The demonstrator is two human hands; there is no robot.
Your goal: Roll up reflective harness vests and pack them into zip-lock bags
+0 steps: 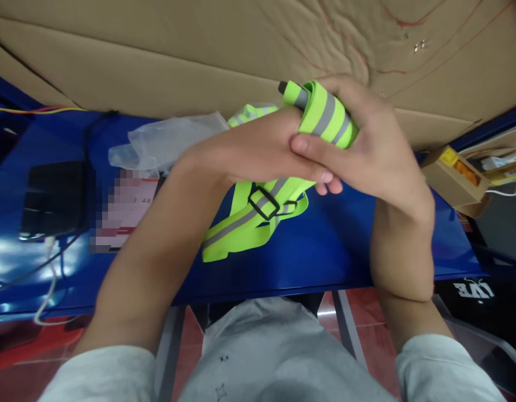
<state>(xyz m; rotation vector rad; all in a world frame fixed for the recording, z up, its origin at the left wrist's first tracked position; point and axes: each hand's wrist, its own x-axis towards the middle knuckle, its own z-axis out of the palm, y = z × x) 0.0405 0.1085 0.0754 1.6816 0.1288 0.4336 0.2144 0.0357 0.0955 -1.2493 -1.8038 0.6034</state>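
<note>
A neon yellow-green strap with grey stripes (325, 117) is folded into a loop between my two hands, above the blue table. My left hand (275, 142) is closed around its lower part, the fingertips hidden behind the strap and the other hand. From the right, my right hand (362, 134) wraps round the loop, its thumb lying over my left hand. A dark tip sticks out at the strap's upper left end. More of the strap (233, 231) hangs below my hands, with a black buckle (263, 202) on it.
Plastic bags (174, 139) lie behind my left forearm. A black device (55, 198) with a white cable and a printed paper (126, 209) are at left. An open cardboard box (457, 178) stands at right. Brown cardboard (178, 61) lines the back of the blue table (325, 245).
</note>
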